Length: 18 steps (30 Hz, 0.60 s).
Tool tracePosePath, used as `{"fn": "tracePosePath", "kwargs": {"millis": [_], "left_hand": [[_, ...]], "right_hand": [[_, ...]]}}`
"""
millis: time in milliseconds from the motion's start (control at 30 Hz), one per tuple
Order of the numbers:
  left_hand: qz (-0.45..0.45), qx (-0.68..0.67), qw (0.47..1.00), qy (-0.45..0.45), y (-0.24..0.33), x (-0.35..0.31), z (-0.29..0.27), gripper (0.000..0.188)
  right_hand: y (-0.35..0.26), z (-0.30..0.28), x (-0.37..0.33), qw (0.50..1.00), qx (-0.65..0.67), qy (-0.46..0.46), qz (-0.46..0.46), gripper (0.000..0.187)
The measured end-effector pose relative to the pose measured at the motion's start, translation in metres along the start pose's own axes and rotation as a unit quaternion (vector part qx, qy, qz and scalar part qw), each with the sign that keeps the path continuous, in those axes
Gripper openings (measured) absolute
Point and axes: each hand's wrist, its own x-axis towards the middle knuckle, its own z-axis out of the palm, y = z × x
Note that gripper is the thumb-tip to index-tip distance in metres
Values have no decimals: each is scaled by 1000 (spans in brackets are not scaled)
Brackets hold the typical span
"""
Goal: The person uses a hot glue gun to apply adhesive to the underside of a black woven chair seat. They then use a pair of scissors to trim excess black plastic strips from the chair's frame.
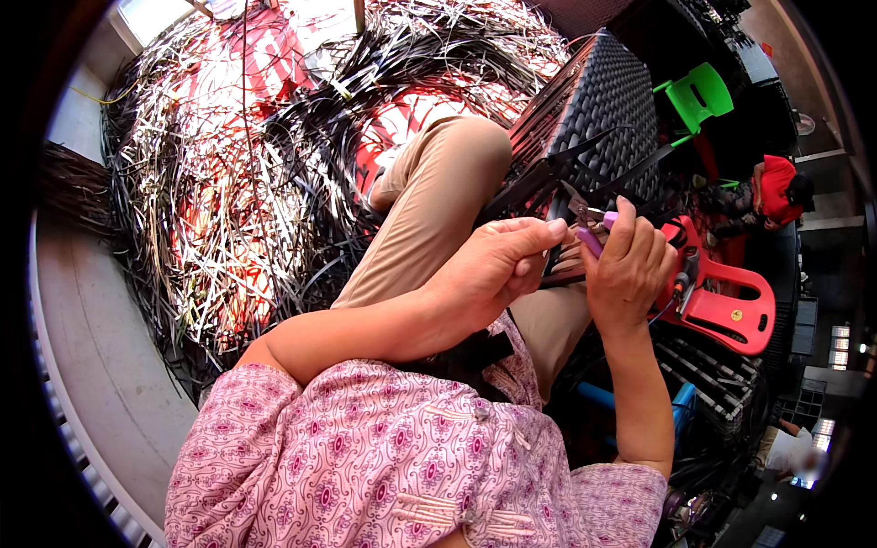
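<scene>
My right hand is closed around a pair of small pliers or cutters with purple handles. Their metal jaws point up and to the left, towards dark loose strips. Close by on the left, my left hand is closed, thumb pressed against the fingers. Whatever it may pinch is too small or hidden to tell. Just beyond both hands stands a dark grey woven panel, with loose strips trailing from its near edge beside my knee.
A large heap of black strips covers the floor at the left and far side. A red plastic chair stands at the right, a green chair farther off. A person in a red top is at the far right.
</scene>
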Motion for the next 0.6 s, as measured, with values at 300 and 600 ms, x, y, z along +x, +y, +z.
{"fn": "tracePosePath", "kwargs": {"millis": [300,600], "left_hand": [[-7,12,1000,-6,2,1,0,18],[-3,17,1000,-3,3,1,0,18]], "right_hand": [[17,3,9,997,3,6,-77,67],[28,-8,17,991,12,-32,-127,61]]}}
